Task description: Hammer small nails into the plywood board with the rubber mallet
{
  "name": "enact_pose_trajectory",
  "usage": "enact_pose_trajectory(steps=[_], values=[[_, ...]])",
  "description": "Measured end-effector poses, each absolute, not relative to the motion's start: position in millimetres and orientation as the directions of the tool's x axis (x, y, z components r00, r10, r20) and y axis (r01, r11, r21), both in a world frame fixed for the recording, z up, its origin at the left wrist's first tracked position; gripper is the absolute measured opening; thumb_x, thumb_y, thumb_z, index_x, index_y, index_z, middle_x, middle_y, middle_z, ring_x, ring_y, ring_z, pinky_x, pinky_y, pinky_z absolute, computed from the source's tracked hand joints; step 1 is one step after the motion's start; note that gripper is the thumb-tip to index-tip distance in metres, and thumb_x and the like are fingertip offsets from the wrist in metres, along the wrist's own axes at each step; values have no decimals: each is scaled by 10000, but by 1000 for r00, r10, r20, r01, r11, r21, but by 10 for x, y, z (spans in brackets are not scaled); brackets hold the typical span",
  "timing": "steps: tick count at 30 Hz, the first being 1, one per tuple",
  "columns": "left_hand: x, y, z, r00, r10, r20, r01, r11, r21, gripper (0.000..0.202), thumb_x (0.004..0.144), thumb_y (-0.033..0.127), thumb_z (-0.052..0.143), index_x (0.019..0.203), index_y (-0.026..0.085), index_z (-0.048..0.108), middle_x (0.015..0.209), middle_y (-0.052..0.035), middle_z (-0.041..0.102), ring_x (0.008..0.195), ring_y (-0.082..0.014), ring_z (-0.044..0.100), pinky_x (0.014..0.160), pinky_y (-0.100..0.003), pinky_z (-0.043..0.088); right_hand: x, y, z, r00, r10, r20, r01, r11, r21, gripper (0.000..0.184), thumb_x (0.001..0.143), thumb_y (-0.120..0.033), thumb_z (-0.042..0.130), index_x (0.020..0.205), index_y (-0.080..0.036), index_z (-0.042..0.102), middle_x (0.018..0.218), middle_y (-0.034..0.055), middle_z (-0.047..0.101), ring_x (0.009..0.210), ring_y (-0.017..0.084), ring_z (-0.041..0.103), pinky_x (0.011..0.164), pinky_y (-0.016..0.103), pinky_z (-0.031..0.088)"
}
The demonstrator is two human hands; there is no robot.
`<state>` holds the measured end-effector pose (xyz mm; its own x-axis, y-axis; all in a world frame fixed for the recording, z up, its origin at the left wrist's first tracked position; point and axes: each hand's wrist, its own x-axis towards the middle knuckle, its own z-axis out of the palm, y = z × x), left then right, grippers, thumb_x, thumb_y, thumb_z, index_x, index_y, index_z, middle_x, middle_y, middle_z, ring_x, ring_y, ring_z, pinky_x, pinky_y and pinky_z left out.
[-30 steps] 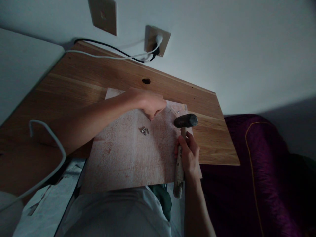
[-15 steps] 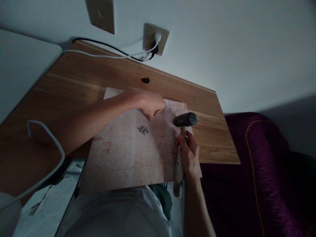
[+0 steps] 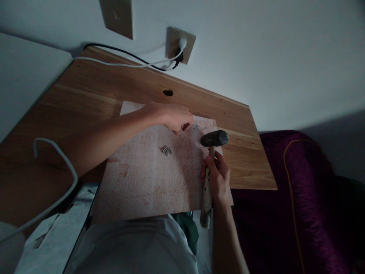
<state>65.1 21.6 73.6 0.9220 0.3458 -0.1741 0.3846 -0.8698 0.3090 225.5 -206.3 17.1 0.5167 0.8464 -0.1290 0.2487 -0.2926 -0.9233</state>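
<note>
A pale reddish board (image 3: 148, 179) lies on a wooden desk (image 3: 85, 95). My right hand (image 3: 217, 178) is wrapped round the wooden handle of a hammer (image 3: 214, 139), whose dark head rests near the board's far right corner. My left hand (image 3: 174, 116) hovers over the far part of the board with its fingers pinched on something small that looks like a nail. A small heap of nails (image 3: 167, 150) lies on the board just below that hand.
A wall socket (image 3: 180, 45) holds a white plug; black and white cables (image 3: 125, 62) run along the desk's back edge. The desk has a cable hole (image 3: 168, 92). A white cable (image 3: 54, 171) loops at left. Dark purple fabric (image 3: 299, 201) lies at right.
My left hand has shifted slightly to the right and lifted off the board with its fingers still pinched. The hammer and my right hand have barely moved.
</note>
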Motion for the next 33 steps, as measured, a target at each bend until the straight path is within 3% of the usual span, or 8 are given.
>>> enact_pose_trajectory(steps=[6,10,15,20,23,28,33], values=[[720,339,581,924,358,-136,380,-820,428,241,769,181,746,996,235,806,933,-13,805,890,-192,639,860,-341,457,2285,-2072,123,505,856,-106,268,-273,-924,272,964,-512,672,903,-257,597,553,-81,529,419,115,453,418,261,392],[766,391,504,925,352,-139,374,-788,489,298,770,146,752,1062,156,809,952,-67,805,938,-205,671,851,-316,428,2287,-2075,122,502,858,-107,267,-271,-925,262,974,-510,668,925,-261,602,568,-83,533,420,115,459,418,261,390],[775,373,477,925,368,-97,366,-789,494,356,777,162,701,1117,158,806,1042,-77,814,930,-194,654,839,-320,420,2267,-2067,150,522,845,-118,243,-280,-929,275,944,-514,687,904,-255,603,551,-84,521,411,112,439,411,260,378],[755,396,408,918,393,-54,362,-775,519,530,750,370,663,1270,351,766,1090,51,837,1015,-215,634,916,-378,413,2268,-2067,143,513,850,-122,239,-278,-930,261,947,-504,685,921,-256,608,562,-81,531,420,113,435,414,262,375],[752,392,399,916,397,-55,367,-774,516,588,748,444,638,1324,376,737,1142,65,833,1060,-227,620,954,-398,402,2270,-2067,136,509,852,-125,232,-275,-933,253,951,-495,683,905,-262,594,552,-84,525,414,111,431,412,262,370],[774,366,416,896,444,-8,393,-784,480,493,755,341,589,1206,284,778,1188,4,818,1004,-220,630,901,-382,424,2269,-2066,141,513,849,-128,235,-282,-930,261,955,-504,684,914,-261,598,569,-82,527,415,108,434,413,263,377],[807,374,366,893,448,54,357,-774,523,376,736,269,609,1044,347,811,1037,4,824,933,-245,666,816,-382,434,2283,-2073,126,518,848,-111,246,-272,-930,256,946,-497,687,906,-256,608,588,-73,541,429,108,448,415,259,373]])
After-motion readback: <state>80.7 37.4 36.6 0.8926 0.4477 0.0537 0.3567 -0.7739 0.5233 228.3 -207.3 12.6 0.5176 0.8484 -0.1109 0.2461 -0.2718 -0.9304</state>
